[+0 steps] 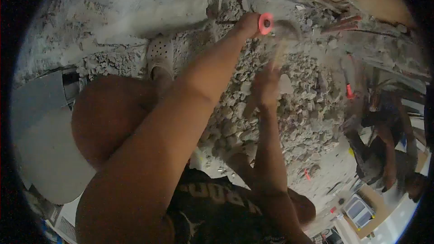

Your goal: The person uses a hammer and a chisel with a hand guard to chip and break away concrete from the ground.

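My left hand is wrapped round a chisel with a round pink-orange hand guard. Its dark shaft points left, toward the base of the rough wall. Just below and to the right, my right hand grips a hammer by its light handle. The hammer head is smeared by motion, close to the struck end of the chisel but apart from it as far as I can see. Broken rubble lies beneath both hands.
A co-worker crouches at the right, near another orange-guarded chisel. A small orange-red tool lies on the floor. A tray stands at lower right, a grey panel at left. My shoe rests by the wall.
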A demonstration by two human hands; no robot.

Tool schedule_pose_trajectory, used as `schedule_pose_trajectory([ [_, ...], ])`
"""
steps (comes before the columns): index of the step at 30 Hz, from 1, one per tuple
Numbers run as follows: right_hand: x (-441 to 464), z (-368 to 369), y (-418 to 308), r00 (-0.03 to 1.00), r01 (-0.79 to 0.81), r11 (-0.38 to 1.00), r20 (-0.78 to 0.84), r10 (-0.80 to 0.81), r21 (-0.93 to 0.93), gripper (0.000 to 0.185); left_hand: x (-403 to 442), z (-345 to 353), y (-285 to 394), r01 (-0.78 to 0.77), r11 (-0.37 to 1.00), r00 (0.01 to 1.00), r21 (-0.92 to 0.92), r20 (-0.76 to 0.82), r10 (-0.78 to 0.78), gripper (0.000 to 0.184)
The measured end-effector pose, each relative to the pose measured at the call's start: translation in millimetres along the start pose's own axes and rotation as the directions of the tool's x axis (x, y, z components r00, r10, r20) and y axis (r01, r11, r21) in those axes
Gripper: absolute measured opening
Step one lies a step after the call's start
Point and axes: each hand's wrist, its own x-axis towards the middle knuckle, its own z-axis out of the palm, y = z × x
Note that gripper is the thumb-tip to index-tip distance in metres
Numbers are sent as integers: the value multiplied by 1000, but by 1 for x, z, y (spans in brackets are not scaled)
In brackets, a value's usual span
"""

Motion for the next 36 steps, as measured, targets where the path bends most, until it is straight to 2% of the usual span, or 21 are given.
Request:
schedule_pose_trajectory([
  [1, -7, 8, 6, 940, -223, 969, 288, 184, 109, 45, 0, 21, -8, -61, 987, 996, -149, -69, 51, 28],
  [2, -1, 18, 6, 770, -444, 883, 568, 291, 151, 49, 9, 25, -12, -140, 950, 984, -280, -150, 101, 29],
  [3, 8, 22, -1, 772, -434, 886, 574, 273, 163, 49, 13, 18, -12, -149, 952, 981, -266, -163, 108, 29],
  [5, 17, 3, -31, 791, -513, 856, 419, 445, 60, 55, 6, 25, -1, 89, 993, 996, -71, -7, -90, 33],
  [7, 43, -13, -63, 906, -380, 914, 257, 337, 143, 57, 13, 40, -13, 41, 999, 997, -16, -65, -41, 33],
  [9, 62, -30, -110, 989, -100, 921, 141, 50, 376, 60, 18, 41, -24, -26, 969, 999, -245, -52, 14, 33],
  [11, 79, -54, -136, 980, -129, 637, 194, -34, 760, 58, 16, 38, -20, -22, 982, 997, -189, -81, 7, 33],
  [12, 77, -52, -140, 981, -129, 636, 194, -33, 760, 58, 15, 34, -14, -22, 991, 993, -133, -119, 6, 34],
  [14, 64, -39, -143, 979, -43, 426, 124, -164, 904, 41, 19, 41, -16, -14, 993, 982, -114, -187, -8, 30],
  [16, 45, -3, -89, 999, 2, 637, -32, 35, 771, 40, 15, 39, -10, -5, 995, 968, -97, -250, -19, 27],
  [19, 10, 26, 6, 841, -446, 828, 475, 258, 339, 40, 15, 14, 13, 320, 845, 946, -428, 96, -309, 25],
  [20, 15, 25, 10, 777, -502, 822, 558, 292, 268, 41, 23, 33, -5, 148, 979, 988, -139, -26, -153, 23],
  [23, 49, 2, -22, 750, -607, 715, 547, 372, 347, 44, 32, 68, -29, 43, 999, 989, -32, -140, -47, 18],
  [25, 70, -16, -67, 920, -383, 819, 261, 294, 427, 41, 36, 71, -33, 66, 996, 990, -61, -120, -73, 19],
  [27, 81, -30, -117, 985, -172, 800, 90, 147, 574, 46, 29, 39, -17, 40, 997, 989, -67, -141, -50, 20],
  [28, 87, -37, -121, 984, -176, 799, 92, 151, 575, 46, 29, 35, -18, 15, 997, 987, -76, -160, -27, 22],
  [30, 97, -48, -121, 988, -119, 559, 156, -19, 821, 51, 35, 40, -24, 12, 999, 984, -45, -175, -19, 24],
  [32, 69, -2, -97, 963, -123, 588, -47, 266, 800, 49, 40, 48, -29, 0, 1000, 982, -17, -191, -4, 26],
  [33, 53, 4, -74, 963, -122, 591, -49, 266, 797, 49, 38, 41, -22, 38, 999, 988, 2, -149, -37, 26],
  [34, 37, 8, -42, 940, -337, 671, 202, 274, 661, 46, 40, 39, -18, 69, 997, 992, 25, -111, -66, 26],
  [36, 26, 20, -12, 690, -598, 770, 630, 355, 221, 43, 31, 47, -9, 29, 1000, 992, -12, -120, -30, 25],
])
